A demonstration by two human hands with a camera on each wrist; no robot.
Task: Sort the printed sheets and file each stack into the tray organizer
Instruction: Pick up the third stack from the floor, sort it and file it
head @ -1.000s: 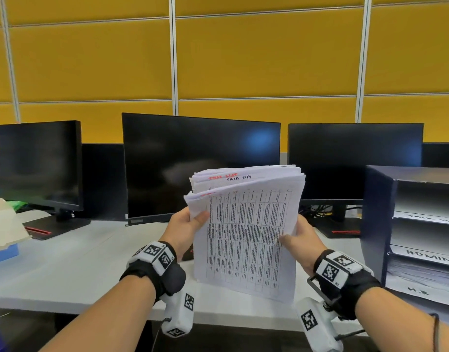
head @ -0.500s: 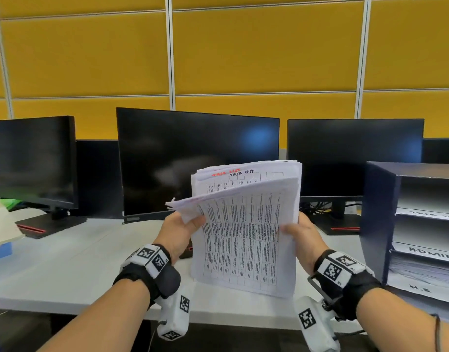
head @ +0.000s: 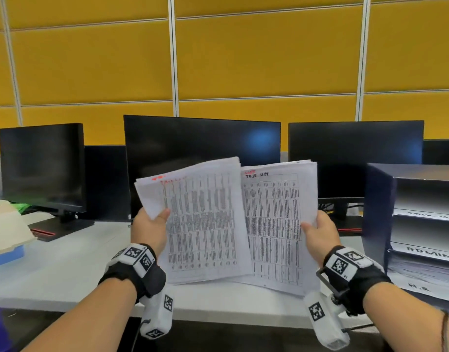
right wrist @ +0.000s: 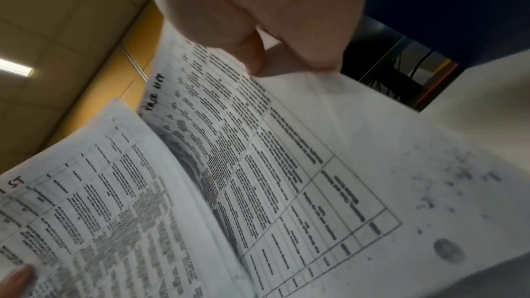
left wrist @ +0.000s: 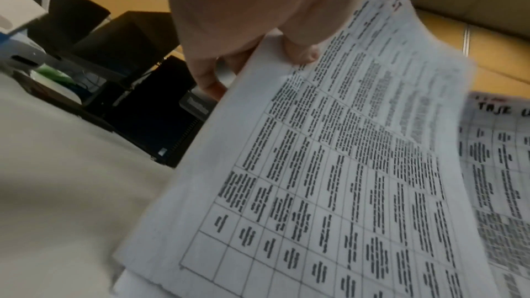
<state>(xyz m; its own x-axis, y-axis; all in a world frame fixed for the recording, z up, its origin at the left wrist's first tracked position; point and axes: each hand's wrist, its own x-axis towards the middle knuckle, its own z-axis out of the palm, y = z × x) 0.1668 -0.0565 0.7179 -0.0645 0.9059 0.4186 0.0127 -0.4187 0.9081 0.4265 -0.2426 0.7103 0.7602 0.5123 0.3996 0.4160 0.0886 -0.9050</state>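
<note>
I hold printed table sheets up above the white desk [head: 53,270]. My left hand [head: 152,224] pinches a thin batch of sheets [head: 200,224] by its left edge, thumb on the front; the wrist view shows the same left batch [left wrist: 344,167] under the left hand [left wrist: 258,37]. My right hand [head: 317,232] grips the thicker remaining stack [head: 276,224], headed by handwriting, at its right edge; up close the right hand [right wrist: 258,37] pinches this stack [right wrist: 272,155]. The left batch overlaps the right stack. The dark blue tray organizer [head: 378,212] stands at the right.
Three dark monitors [head: 200,148] line the back of the desk before a yellow partition wall. The organizer's shelves carry handwritten labels, one reading ADMIN [head: 429,252], with paper stacked on the lower shelves. A cream and blue box [head: 4,232] sits at the left edge.
The single stack held by both hands has been split: my left hand drew the front sheets away to the left, uncovering the page behind in my right hand.
</note>
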